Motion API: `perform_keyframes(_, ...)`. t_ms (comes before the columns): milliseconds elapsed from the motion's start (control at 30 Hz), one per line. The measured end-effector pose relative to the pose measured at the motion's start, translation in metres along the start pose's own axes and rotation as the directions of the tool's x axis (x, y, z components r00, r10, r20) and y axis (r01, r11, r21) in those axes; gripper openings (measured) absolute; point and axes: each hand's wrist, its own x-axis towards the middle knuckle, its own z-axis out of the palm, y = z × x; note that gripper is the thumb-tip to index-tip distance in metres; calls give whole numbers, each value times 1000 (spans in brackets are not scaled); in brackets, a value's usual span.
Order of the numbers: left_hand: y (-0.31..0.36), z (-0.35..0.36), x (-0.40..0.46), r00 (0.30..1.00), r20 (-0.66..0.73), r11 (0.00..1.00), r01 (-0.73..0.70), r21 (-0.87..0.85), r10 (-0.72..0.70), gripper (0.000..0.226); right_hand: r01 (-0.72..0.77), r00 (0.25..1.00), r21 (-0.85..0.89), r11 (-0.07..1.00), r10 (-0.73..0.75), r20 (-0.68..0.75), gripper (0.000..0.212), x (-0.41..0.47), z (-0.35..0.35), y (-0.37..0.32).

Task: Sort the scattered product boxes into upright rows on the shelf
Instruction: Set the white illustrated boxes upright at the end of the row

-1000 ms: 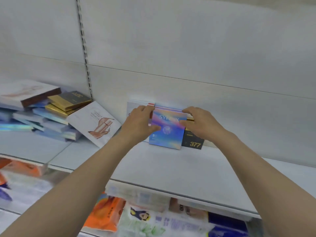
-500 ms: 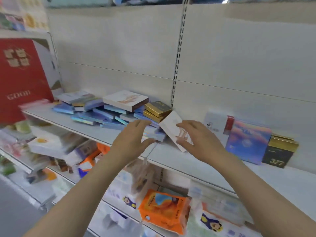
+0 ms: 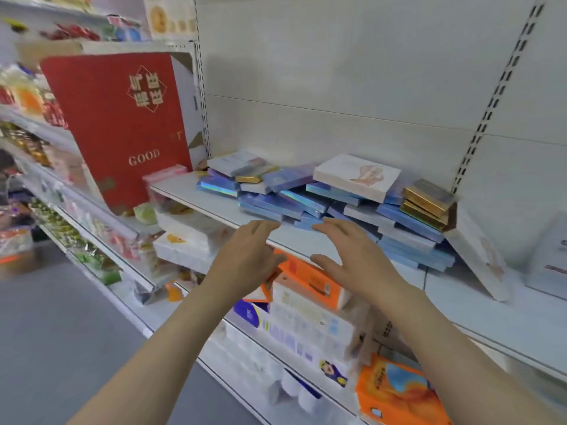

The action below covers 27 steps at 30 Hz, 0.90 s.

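Observation:
A loose pile of flat product boxes, mostly holographic blue, lies on the white shelf. On top of it rest a white box with a drawing and a stack of gold boxes. Another white box leans against the pile's right end. One upright pale box shows at the right edge. My left hand and my right hand hover open and empty just in front of the pile, near the shelf's front edge.
A tall red panel marked GOOD stands left of the shelf. The shelf below holds orange packs and white tissue packs. More packaged goods fill the shelves at far left. A grey floor lies lower left.
Both hands let go of the upright blue box and swung left with my view. They now hang empty in front of the pile; the upright row has slid out of view to the right.

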Motion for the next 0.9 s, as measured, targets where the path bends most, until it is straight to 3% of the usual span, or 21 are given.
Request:
perform_keyframes(167,-76,7,52,1000,-18,1000,19,23,-19,61,17,1000,45,999,-16,-22,56,88,41,-1)
perform_keyframes(467,-186,16,216,999,17,999,-34,0,34,56,-149,988,183,972,155,-23,54,274,81,25)
perform_keyframes(533,-201,27,243,999,27,999,-38,-34,39,55,-213,975,98,972,217,-37,53,300,89,32)
perform_keyframes(667,-234,50,278,998,65,995,-16,-102,23,59,-227,965,-298,927,256,61,56,329,117,32)
perform_keyframes(733,-243,56,289,996,64,989,-49,-138,58,61,-188,973,-231,955,213,87,51,340,125,30)
perform_keyframes(833,-251,60,309,992,75,980,-88,-178,103,68,-195,972,18,981,191,136,51,356,129,28)
perform_keyframes(900,-255,63,320,986,101,975,-110,-195,131,62,-223,975,38,974,222,13,53,356,130,28)
